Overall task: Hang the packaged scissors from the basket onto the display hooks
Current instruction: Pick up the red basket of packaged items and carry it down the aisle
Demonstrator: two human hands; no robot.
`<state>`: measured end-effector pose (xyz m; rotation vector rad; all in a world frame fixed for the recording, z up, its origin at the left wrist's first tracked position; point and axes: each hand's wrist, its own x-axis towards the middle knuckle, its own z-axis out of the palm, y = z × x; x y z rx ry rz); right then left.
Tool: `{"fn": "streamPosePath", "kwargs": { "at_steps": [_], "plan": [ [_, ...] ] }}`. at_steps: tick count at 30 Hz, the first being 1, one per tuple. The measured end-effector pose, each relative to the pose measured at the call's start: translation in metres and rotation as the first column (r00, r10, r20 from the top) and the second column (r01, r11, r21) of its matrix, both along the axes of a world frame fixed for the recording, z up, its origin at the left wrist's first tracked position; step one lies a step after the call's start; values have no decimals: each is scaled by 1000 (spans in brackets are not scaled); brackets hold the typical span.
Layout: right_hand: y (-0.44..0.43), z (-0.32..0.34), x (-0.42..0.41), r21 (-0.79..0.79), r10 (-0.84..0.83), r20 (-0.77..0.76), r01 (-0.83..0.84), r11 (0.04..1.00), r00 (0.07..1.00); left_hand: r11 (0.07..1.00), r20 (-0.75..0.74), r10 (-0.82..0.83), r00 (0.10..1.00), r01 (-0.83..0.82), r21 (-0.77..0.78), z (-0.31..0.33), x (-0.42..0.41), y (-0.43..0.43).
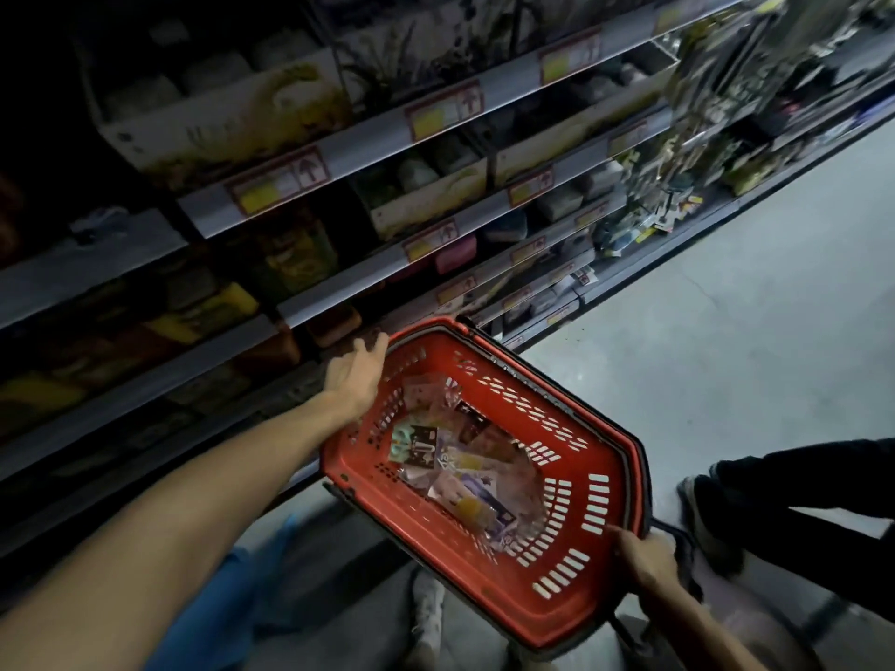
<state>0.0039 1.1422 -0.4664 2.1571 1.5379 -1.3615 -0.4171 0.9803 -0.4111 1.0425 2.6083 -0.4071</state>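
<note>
A red plastic basket is held tilted in front of me, low in the frame. Several packaged scissors lie loose on its bottom, in clear and dark card packs. My left hand grips the basket's far left rim, fingers curled over the edge. On the near right rim my right hand is closed around the edge by the black handle. Hanging packaged goods on display hooks show at the upper right of the shelving, blurred.
Dim store shelves with yellow price labels and boxed goods run along the left and top. Grey floor opens to the right. Another person's dark trouser leg and shoe stand close by the basket's right side.
</note>
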Motion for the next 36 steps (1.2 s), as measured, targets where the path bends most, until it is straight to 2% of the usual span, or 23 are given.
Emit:
{"fn": "streamPosePath", "kwargs": {
  "at_steps": [4, 7, 10, 14, 19, 27, 29, 32, 36],
  "plan": [
    [-46, -13, -23, 18, 27, 15, -28, 999, 1000, 999, -49, -35, 998, 34, -23, -9, -28, -11],
    [-65, -15, -29, 39, -5, 45, 3, 999, 999, 1000, -45, -19, 999, 20, 17, -19, -29, -18],
    [-76, -9, -29, 29, -8, 60, 6, 1000, 998, 996, 12, 23, 1000, -24, 88, -28, -19, -28],
    [-95, 6, -39, 42, 0, 39, -2, 999, 999, 972, 127, 156, 980, -175, 156, -27, -1, -55],
    [-114, 13, -45, 26, 9, 53, -10, 1000, 999, 981, 128, 134, 983, -150, 122, -15, 26, -100],
    [-134, 35, -65, -59, -137, -155, 129, 990, 978, 934, 180, 227, 957, -267, 239, -18, 126, -175],
    [-140, 45, -74, -88, -166, -207, 151, 985, 964, 882, 254, 305, 918, -373, 287, -19, 151, -186],
    [-148, 52, -92, -158, -187, -265, 148, 976, 946, 773, 426, 406, 809, -552, 313, -19, 180, -192],
    [-145, 41, -121, -247, -212, -311, 137, 959, 926, 621, 622, 439, 648, -719, 312, -26, 199, -187]
  ]
}}
